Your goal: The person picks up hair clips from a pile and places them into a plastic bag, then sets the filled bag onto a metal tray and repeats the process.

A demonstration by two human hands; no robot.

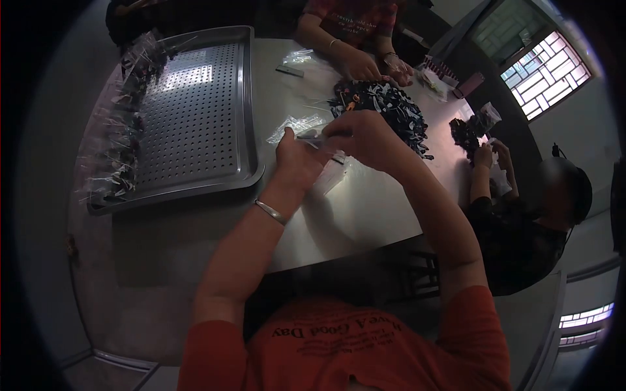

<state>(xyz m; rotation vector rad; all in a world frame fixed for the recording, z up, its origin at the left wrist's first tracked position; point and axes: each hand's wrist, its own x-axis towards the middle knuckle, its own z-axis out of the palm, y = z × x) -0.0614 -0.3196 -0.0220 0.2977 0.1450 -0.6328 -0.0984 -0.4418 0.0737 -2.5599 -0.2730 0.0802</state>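
Observation:
Over the metal table, my left hand (298, 159) is turned palm up with its thumb raised, holding a small clear plastic bag (312, 138). Fingers bent in a pinch, my right hand (366, 135) meets the bag from the right; what lies between its fingertips is hidden. Just beyond both hands spreads a heap of small black parts (398, 112) with a few orange bits. A stack of clear plastic bags (295, 126) lies behind my left hand, and more flat clear bags (331, 179) lie beneath my hands.
A large perforated metal tray (244, 130) stands at left, with filled clear bags (117, 156) along its far-left edge. Across the table (372, 208), a co-worker's hands (375, 68) work at the heap. Another person at right handles bags beside a smaller black pile (464, 135).

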